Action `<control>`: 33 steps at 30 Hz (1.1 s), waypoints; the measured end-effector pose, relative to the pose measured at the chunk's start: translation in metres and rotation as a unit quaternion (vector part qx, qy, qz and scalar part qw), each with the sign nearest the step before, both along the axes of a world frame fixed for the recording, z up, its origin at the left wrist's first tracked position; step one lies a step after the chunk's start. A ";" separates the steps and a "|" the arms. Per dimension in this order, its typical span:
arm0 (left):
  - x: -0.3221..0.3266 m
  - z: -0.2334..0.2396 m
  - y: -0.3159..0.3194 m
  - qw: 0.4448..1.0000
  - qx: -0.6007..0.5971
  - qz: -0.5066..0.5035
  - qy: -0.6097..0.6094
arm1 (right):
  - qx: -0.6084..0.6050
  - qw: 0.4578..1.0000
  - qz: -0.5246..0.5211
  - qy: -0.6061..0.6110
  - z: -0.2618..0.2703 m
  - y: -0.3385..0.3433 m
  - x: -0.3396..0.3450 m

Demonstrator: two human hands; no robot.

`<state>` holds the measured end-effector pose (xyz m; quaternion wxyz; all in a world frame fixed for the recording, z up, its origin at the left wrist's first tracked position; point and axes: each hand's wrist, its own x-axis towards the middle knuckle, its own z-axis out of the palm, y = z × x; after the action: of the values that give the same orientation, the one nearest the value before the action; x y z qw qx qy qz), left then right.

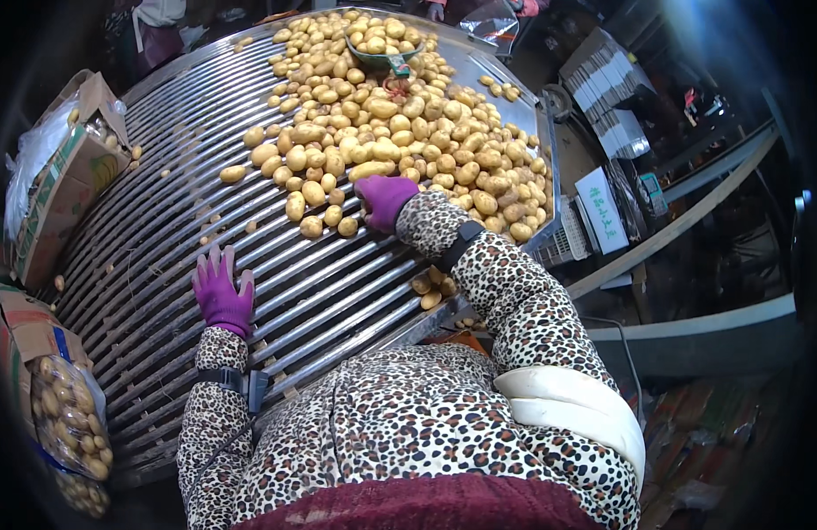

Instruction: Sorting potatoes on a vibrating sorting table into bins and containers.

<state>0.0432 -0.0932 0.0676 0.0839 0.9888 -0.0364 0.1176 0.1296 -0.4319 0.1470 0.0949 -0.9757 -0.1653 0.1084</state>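
My left hand point(223, 295), in a purple glove, rests with fingers apart on the metal bars of a slatted sorting table point(163, 285). My right hand point(387, 203), gloved the same way, is at the near edge of a large heap of potatoes point(448, 159). Its fingers curl down beside a long potato point(372, 170), and whether they hold anything is hidden. Several loose potatoes point(312, 193) lie on the bars just left of that hand. Farther back, a green scoop point(398, 65) filled with potatoes sits on the heap.
Along the left edge stand a cardboard box point(63, 189) with a plastic liner and another with bagged potatoes point(70, 417). Several potatoes point(433, 291) sit by the near right corner. Stacked cartons point(607, 93) and a white box point(602, 211) stand right. Across, a person's hand point(436, 11) shows.
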 end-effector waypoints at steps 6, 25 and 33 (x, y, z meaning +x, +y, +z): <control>0.005 -0.004 -0.005 1.000 0.018 -0.018 0.007 | 0.393 0.919 -0.030 -0.018 0.015 -0.066 -0.074; 0.042 -0.036 0.028 0.995 0.082 -0.045 -0.026 | 0.668 0.502 -0.544 0.077 -0.142 -0.124 -0.443; 0.095 -0.054 0.034 0.997 0.067 -0.039 -0.016 | 0.401 0.618 -0.665 -0.124 -0.309 -0.230 -0.537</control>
<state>0.1385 -0.0595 0.0140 0.0215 0.9880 -0.0844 0.1275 -0.4075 -0.6621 -0.1623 0.5012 -0.6887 0.4909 -0.1832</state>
